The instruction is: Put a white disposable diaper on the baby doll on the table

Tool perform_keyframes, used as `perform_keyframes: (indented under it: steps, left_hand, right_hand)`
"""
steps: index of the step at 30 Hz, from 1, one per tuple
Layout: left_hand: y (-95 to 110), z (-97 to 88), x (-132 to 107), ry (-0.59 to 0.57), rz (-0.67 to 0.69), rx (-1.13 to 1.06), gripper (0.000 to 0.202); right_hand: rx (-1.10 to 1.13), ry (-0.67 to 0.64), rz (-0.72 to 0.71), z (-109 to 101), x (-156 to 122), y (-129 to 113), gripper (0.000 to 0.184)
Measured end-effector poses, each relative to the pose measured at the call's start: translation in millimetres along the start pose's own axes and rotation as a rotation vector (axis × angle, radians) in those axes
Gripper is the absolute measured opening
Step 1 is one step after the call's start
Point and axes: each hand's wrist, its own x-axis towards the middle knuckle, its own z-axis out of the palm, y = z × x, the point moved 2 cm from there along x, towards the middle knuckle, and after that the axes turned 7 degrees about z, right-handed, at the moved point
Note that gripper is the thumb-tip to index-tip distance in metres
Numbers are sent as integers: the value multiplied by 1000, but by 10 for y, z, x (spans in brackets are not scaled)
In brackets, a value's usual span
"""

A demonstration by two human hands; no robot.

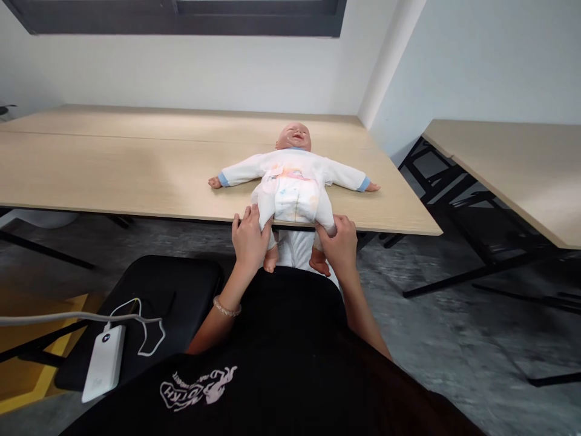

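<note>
Two bare hands close on the legs of a plastic baby doll in a white long-sleeved suit with blue cuffs (294, 181), which lies on its back at the near edge of the long pale wooden table (113, 169). Its head points away toward the wall, its arms are spread flat on the tabletop, and its lower legs and bare feet hang over the edge. The left hand (249, 239) is curled around the doll's leg on that side, fingers wrapped over the white cloth just above the foot. The right hand (339, 242) grips the other leg in the same way, thumb on top. Both hands sit just below the table's edge. A white power bank with a looped cable (104, 361) lies on a black padded seat (149, 303), well apart from the doll
</note>
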Motion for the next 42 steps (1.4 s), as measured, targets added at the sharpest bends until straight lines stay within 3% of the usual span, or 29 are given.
perform_keyframes:
  steps: [5, 9, 12, 17, 22, 26, 30, 34, 36, 38, 42]
  left_hand:
    - [98, -34, -14, -63, -36, 132, 62]
    - [99, -57, -112, -97, -32, 113, 79]
    - [74, -63, -230, -84, -17, 36, 84]
    - [57, -10, -366, -19, 31, -91, 85]
    - [59, 24, -404, 58, 40, -102, 83]
    - [24, 4, -424, 122, -123, -157, 77]
    - [-68, 53, -420, -7, -398, -444, 64]
    - [-165, 154, -442, -203, -540, -806, 55]
    - [-207, 207, -480, -354, -586, -978, 55]
    - [-241, 237, -521, -458, -615, -1117, 56]
    - [-272, 251, -576, -489, -620, -1315, 59]
  right_hand:
    - [45, 4, -9, 14, 2, 20, 33]
    - [89, -113, -26, -110, 5, 52, 72]
    - [118, -210, 45, -247, 10, 112, 100]
    - [149, -348, 118, -350, 25, 190, 121]
    - [131, -366, 81, -317, -3, 84, 114]
    - [88, -365, 101, -303, -41, -18, 104]
    - [109, -329, 144, -331, -53, -54, 93]
    - [96, -377, 230, -371, -40, -6, 64]
    - [68, -461, 280, -385, -10, 63, 60]
    - [143, -641, 256, -366, 34, 151, 62]
    - [469, -1103, 181, -173, 73, 406, 61]
